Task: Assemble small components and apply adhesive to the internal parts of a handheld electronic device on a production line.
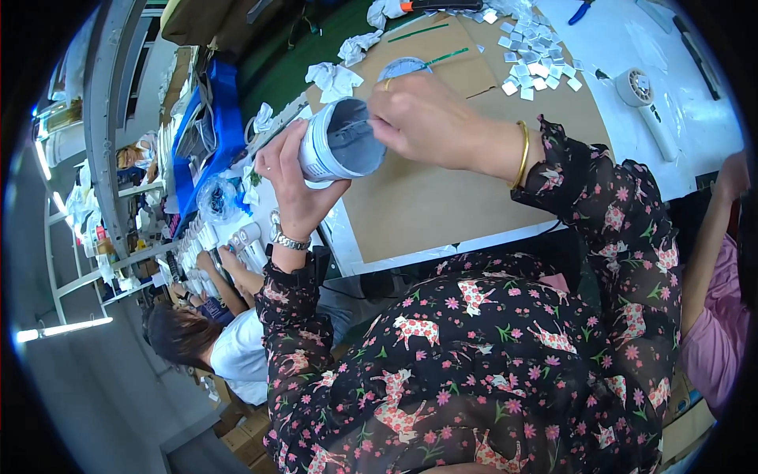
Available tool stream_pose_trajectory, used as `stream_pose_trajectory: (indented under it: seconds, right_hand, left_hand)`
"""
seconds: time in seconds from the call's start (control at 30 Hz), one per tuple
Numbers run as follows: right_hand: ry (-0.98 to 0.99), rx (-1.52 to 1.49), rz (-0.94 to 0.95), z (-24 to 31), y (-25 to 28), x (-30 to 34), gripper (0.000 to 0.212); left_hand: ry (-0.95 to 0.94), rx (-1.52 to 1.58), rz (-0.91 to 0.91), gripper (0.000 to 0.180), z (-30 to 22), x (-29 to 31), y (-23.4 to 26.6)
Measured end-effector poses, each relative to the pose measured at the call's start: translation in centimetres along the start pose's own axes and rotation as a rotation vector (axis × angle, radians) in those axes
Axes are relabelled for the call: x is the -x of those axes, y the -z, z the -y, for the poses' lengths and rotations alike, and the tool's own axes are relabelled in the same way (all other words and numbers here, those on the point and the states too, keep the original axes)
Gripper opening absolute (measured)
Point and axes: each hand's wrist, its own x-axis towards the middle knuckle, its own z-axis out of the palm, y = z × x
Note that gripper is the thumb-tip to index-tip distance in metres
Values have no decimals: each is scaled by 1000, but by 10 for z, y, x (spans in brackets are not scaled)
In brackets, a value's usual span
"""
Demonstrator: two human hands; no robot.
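My left hand (298, 180) is wrapped round a white tub (317, 150), which is tilted with its mouth toward the right. Thick grey paste (357, 150) coats the inside. At the tub's mouth, my right hand (426, 118) is closed, its fingertips pinched together over the paste. Whatever those fingers grip is mostly hidden; a thin streak in the paste runs from them. Just beyond the right hand, a round lid-like piece (405, 65) with grey on it lies on a brown cardboard sheet (442, 209).
Many small pale square tiles (538, 59) lie scattered on the cardboard's far right. Crumpled tissues (333, 80) sit along its far left. A white handheld fan (646, 101) rests on the right. A blue bin (227, 110) stands left. Co-workers sit on both sides.
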Motion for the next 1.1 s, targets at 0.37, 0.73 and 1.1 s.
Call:
stream_pose_trajectory:
  seconds: [0.37, 0.73, 1.1]
  right_hand:
    - [-32, 224, 161, -3, 25, 14, 12]
    - [-122, 34, 86, -6, 21, 18, 23]
    - [55, 239, 117, 1, 16, 18, 26]
  left_hand:
    - [46, -9, -7, 103, 15, 9, 3]
    - [59, 10, -2, 100, 16, 11, 15]
    - [53, 19, 21, 100, 15, 11, 23]
